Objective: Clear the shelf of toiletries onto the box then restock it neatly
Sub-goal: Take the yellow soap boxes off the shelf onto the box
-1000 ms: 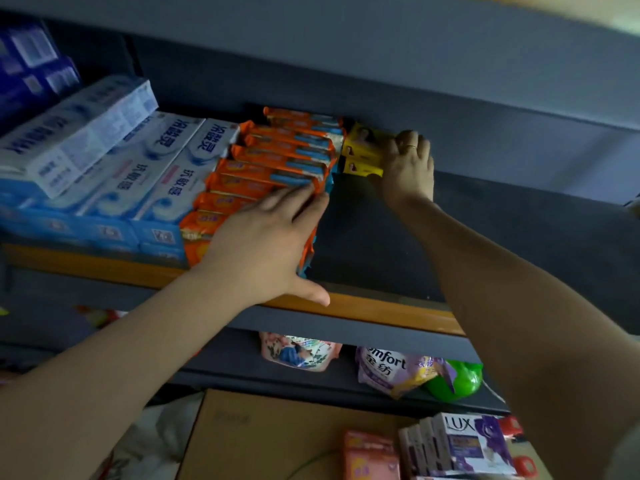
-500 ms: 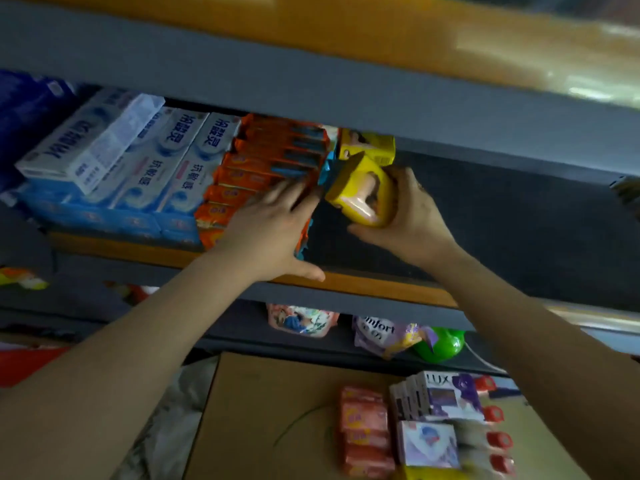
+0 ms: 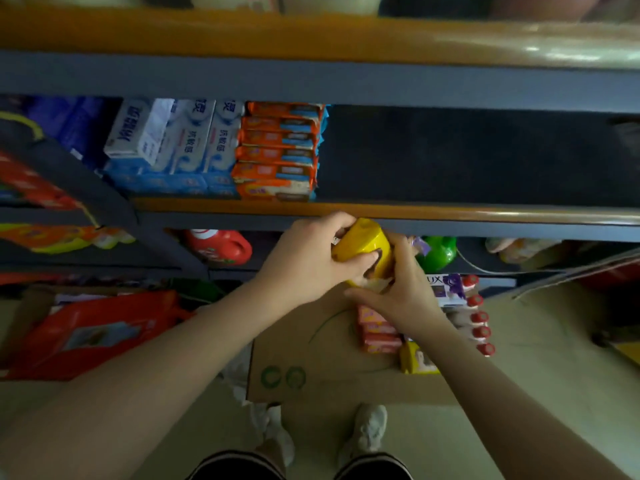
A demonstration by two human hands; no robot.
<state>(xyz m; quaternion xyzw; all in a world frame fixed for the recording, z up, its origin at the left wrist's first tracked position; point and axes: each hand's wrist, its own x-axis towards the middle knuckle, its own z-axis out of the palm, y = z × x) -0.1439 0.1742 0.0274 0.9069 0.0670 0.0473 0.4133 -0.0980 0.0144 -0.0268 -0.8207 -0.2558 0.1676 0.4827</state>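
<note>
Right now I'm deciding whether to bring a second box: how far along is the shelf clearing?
Partly done. The shelf's right side is bare, and soaps already lie on the cardboard box. In hand: the left hand and right hand grip yellow packs. Left: orange packs, toothpaste boxes, then restocking.

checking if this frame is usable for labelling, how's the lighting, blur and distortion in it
Head view: dim overall, the shelf interior nearly black on its right side; glare streak on the upper shelf edge; wide-angle bending of the shelf lines; motion blur softens the left hand, right hand and yellow packs; print on the orange packs is unreadable.
</note>
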